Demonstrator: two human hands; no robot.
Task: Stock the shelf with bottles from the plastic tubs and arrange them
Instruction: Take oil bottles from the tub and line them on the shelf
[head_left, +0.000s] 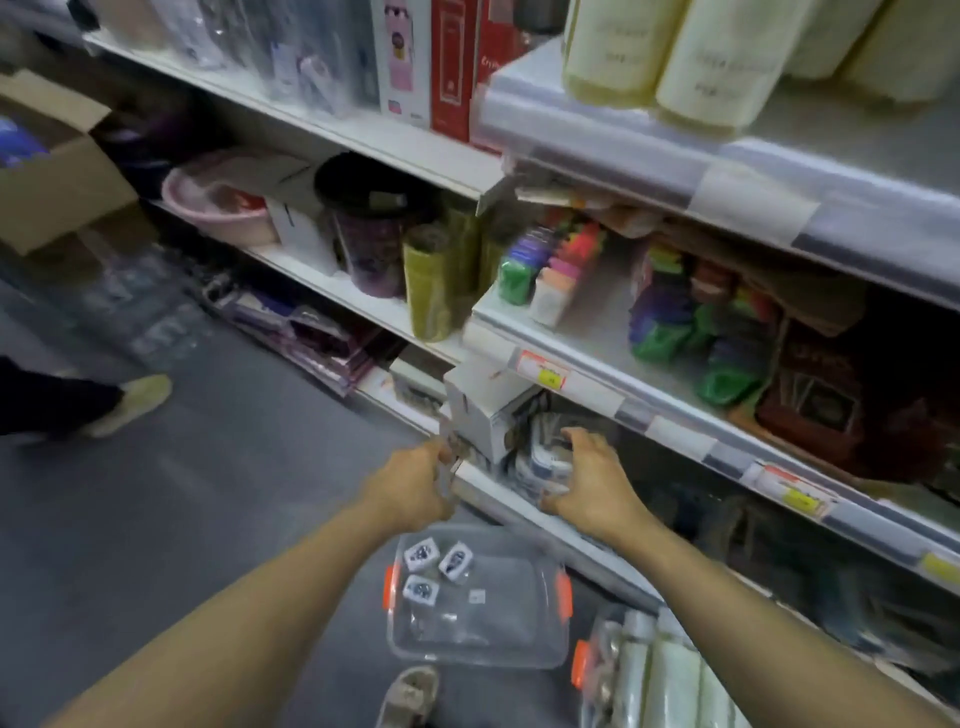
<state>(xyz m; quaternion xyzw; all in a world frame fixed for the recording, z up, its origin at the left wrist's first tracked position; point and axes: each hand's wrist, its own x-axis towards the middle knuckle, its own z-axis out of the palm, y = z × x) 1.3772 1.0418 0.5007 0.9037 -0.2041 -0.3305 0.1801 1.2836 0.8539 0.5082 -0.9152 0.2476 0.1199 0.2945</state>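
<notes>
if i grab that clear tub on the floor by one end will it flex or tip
The clear tub looks thin-walled, so it may flex a little. It holds only a few small white-capped bottles at one end, so it is probably light. Lifted by one end, they would likely slide.

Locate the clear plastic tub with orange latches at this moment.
In the head view, the clear tub sits on the floor at bottom centre, below both hands and beside the shelf's base, with a second tub to its right.

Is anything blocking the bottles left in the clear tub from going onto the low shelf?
Partly: a white box sits at the low shelf edge above the clear tub. Beside it, the right hand reaches in unobstructed.
</notes>
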